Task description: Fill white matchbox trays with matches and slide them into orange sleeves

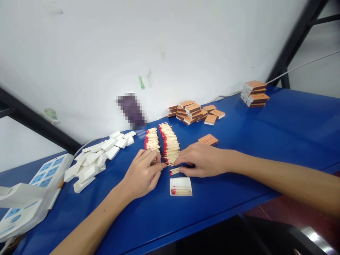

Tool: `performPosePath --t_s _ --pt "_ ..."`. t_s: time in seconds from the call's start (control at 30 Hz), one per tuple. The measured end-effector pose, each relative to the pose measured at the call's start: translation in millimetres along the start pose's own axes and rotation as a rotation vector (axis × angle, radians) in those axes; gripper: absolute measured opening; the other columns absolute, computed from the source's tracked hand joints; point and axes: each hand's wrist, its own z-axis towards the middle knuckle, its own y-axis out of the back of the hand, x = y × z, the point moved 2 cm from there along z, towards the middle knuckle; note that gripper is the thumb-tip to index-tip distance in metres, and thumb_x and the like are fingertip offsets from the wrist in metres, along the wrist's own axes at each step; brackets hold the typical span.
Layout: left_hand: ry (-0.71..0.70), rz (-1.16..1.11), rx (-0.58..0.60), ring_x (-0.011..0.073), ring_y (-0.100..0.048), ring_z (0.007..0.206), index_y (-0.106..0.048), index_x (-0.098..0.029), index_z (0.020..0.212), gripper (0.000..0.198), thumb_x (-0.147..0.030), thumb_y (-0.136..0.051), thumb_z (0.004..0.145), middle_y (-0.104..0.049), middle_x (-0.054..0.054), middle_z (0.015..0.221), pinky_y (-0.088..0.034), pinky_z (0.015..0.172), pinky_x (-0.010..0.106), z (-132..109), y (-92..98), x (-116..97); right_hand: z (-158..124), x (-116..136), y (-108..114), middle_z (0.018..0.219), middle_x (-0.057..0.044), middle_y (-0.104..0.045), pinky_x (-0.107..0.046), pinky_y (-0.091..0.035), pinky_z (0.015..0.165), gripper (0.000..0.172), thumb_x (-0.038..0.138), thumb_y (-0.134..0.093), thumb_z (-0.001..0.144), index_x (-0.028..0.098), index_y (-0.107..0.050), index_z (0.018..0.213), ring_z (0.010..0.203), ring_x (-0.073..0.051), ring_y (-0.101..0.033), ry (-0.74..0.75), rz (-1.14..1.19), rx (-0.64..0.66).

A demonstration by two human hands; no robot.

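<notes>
Two rows of matches lie at the centre of the blue worktop, red heads to the left. Just below them sits one white tray with a few matches inside (too bunched to count surely). One lone matchbox lies right of centre; one heap of matchboxes stands above it, one stack of matchboxes at upper right, and one pile of white trays at left. The left hand, fingers curled, bends over the left row's near end; the right hand reaches in from the right, thumb below its fingers, beside a small bunch of matches. Whether either grip is clenched on matches, one cannot tell.
</notes>
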Motion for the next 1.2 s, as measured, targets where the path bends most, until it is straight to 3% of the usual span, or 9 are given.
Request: performPosePath --t_s 0.3,0.73,0.93,1.2 --pt "-0.009 -0.053 0.014 0.0203 -0.052 0.081 -0.074 -0.016 0.101 0.03 -0.008 -0.046 0.093 -0.058 0.007 0.09 -0.04 0.075 0.037 -0.8 -1.7 -1.2 -1.4 1.0 2.1 0.081 -0.002 -0.068 -0.027 -0.038 0.064 0.018 0.024 -0.055 0.096 0.018 -0.071 0.1 0.07 -0.015 -0.057 0.022 0.0 0.007" --pt "-0.026 -0.074 0.032 0.0191 -0.051 0.079 -0.074 -0.018 0.103 0.032 -0.008 -0.045 0.092 -0.057 0.006 0.088 -0.042 0.076 0.037 -0.3 -0.2 -2.2 -0.4 1.6 1.9 0.091 -0.004 -0.073 -0.028 -0.043 0.071 0.022 0.021 -0.055 0.095 0.019 -0.071 0.109 0.08 -0.018 -0.065 0.005 -0.008 -0.011" --pt "-0.015 -0.127 0.042 0.0192 -0.049 0.081 -0.073 -0.018 0.106 0.034 -0.006 -0.045 0.09 -0.055 0.007 0.09 -0.042 0.077 0.036 -1.7 -1.9 -3.0 -0.7 -1.9 4.4 0.084 -0.004 -0.069 -0.03 -0.041 0.072 0.02 0.026 -0.053 0.097 0.017 -0.07 0.099 0.076 -0.018 -0.062 -0.054 -0.097 -0.02" --pt "0.022 -0.097 0.017 0.0204 -0.05 0.081 -0.071 -0.017 0.107 0.031 -0.007 -0.045 0.092 -0.055 0.007 0.09 -0.04 0.076 0.038 -2.6 -2.4 -2.6 -0.7 0.1 5.5 0.084 -0.003 -0.069 -0.03 -0.041 0.072 0.019 0.025 -0.053 0.096 0.018 -0.07 0.103 0.075 -0.017 -0.062 -0.056 -0.069 -0.016"
